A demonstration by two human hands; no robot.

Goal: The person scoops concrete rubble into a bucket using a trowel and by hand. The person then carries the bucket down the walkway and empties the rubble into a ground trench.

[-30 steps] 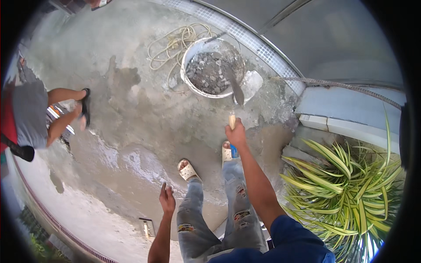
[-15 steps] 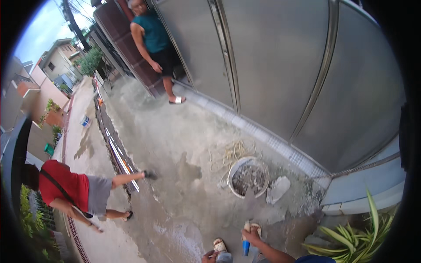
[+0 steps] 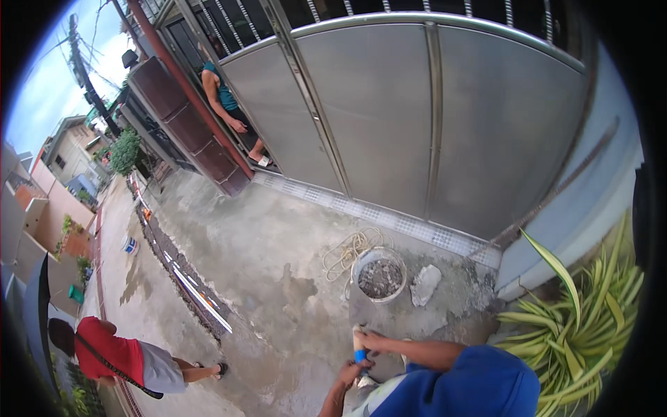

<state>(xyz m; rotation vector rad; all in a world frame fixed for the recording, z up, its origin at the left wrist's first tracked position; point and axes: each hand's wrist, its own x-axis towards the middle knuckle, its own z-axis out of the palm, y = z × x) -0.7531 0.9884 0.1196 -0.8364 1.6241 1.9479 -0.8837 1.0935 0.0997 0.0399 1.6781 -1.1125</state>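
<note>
Both my hands are on a shovel [image 3: 360,355], whose pale wooden shaft and blue handle end show foreshortened. My right hand [image 3: 373,341] closes round the pale upper part. Just below it, my left hand [image 3: 350,372] is closed at the blue part. The shovel's grey lower end blends with the wet concrete and is hard to make out. Just beyond my hands stands a round whitish bucket [image 3: 356,281] holding grey rubble [image 3: 381,279]. To its right lies a pale chunk of concrete [image 3: 425,285].
Pale rope [image 3: 345,253] lies coiled behind the bucket. A metal gate [image 3: 368,118] spans the far side; a person in a teal top [image 3: 226,97] stands at its opening. At left are a trench with white pipes [image 3: 198,295] and a person in red [image 3: 110,351]. A leafy plant [image 3: 587,326] grows at right.
My left hand has come up to the shovel, joining my right. The view has shifted. The person in red has drawn both feet together; the person in teal is now partly hidden behind the gate.
</note>
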